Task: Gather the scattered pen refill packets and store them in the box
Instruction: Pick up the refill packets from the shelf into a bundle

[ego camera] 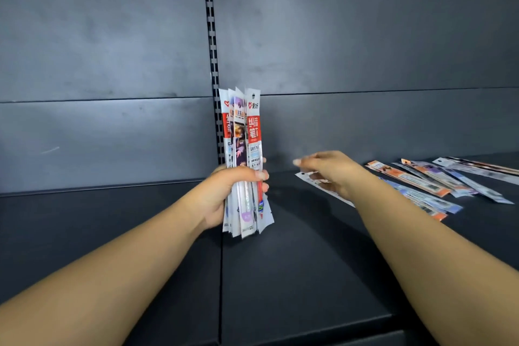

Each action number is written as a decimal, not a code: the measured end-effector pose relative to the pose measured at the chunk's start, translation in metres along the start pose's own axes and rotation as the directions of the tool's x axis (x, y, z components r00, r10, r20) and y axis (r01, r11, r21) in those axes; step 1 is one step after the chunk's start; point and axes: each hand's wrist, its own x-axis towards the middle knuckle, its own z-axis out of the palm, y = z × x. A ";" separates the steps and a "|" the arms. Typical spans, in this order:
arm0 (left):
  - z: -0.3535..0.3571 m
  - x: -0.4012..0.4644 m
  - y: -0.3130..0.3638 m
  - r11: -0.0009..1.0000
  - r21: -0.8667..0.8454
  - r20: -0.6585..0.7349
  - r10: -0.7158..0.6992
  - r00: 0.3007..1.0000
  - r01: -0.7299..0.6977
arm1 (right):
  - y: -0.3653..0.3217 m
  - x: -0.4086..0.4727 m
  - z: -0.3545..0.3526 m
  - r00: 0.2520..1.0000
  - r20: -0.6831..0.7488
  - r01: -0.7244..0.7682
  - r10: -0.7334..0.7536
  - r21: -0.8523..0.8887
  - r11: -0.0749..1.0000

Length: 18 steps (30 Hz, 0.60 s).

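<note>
My left hand (224, 194) grips a bundle of refill packets (244, 149), held upright above the shelf (280, 261) near its back edge. My right hand (328, 171) hovers over one loose packet (309, 178); its grip is blurred and cannot be determined. The remaining packets (438, 182) lie scattered toward the shelf's right end.

Left hand (224, 194) grips upright bundle of refill packets (244, 149) above dark shelf (112, 233). Right hand (331, 171) over one packet (314, 181), blurred; grip unclear. Loose packets (438, 180) lie at right.
</note>
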 end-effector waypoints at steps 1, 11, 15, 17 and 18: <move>0.003 -0.002 0.001 0.999 -0.025 0.048 -0.020 0.999 0.022 | 0.002 -0.004 -0.006 0.999 0.039 0.008 -0.007 -0.021 1.000; 0.080 -0.020 -0.004 0.985 0.123 0.489 -0.169 0.856 0.124 | -0.027 -0.082 -0.028 0.808 0.419 0.303 -0.415 0.309 0.902; 0.106 -0.021 0.000 0.982 0.189 0.298 -0.033 0.954 -0.025 | -0.030 -0.089 -0.035 0.851 0.231 0.352 -0.472 0.416 0.838; 0.107 -0.019 0.002 0.960 0.245 0.218 0.081 0.972 -0.135 | -0.031 -0.088 -0.038 0.846 0.132 0.414 -0.517 0.449 0.792; 0.106 -0.019 0.002 0.949 0.265 0.208 0.115 0.971 -0.170 | -0.031 -0.088 -0.038 0.840 0.091 0.438 -0.534 0.466 0.769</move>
